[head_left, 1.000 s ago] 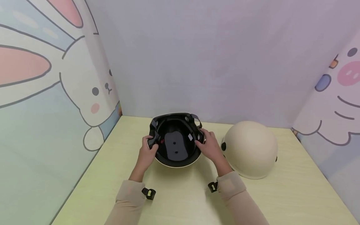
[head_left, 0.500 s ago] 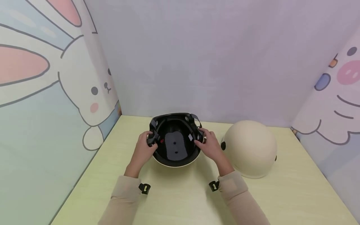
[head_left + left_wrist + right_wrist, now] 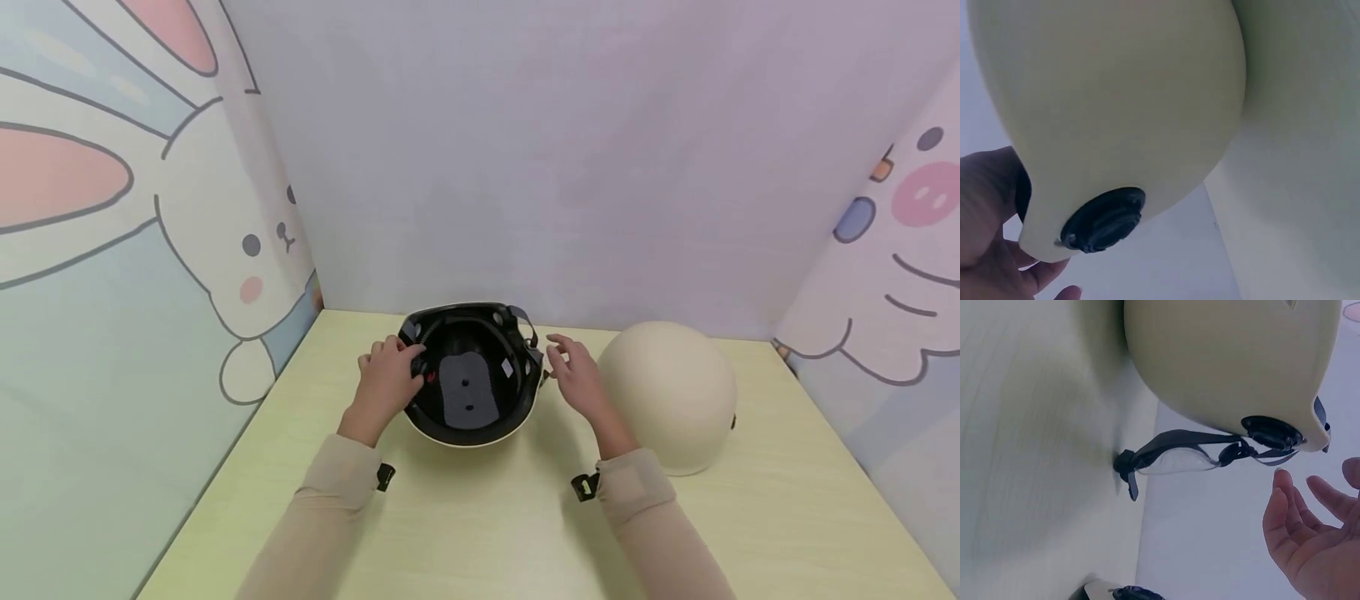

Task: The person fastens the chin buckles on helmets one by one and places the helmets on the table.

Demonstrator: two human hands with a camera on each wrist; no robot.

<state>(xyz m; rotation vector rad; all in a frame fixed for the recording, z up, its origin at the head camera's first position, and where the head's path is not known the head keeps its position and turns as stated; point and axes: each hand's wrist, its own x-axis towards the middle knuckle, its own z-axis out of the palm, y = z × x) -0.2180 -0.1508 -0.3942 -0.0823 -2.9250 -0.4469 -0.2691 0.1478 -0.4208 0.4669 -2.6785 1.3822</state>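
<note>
A cream helmet with a black lining lies upside down on the table, its opening facing up. My left hand holds its left edge, the thumb over the inner side of the rim; part of the grip is hidden. In the left wrist view, the fingers of the left hand curl near the rim beside a black round fitting. My right hand is apart from the right rim, fingers loosely bent and holding nothing. From that side a black strap with a clear piece hangs down to the table.
A second cream helmet sits dome up on the pale table, right beside my right forearm. Behind stands a plain wall, and cartoon-printed panels flank the table on both sides.
My right hand has let go of the right rim and moved off to the right. The left hand has shifted up along the left rim, and the helmet has stayed in place.
</note>
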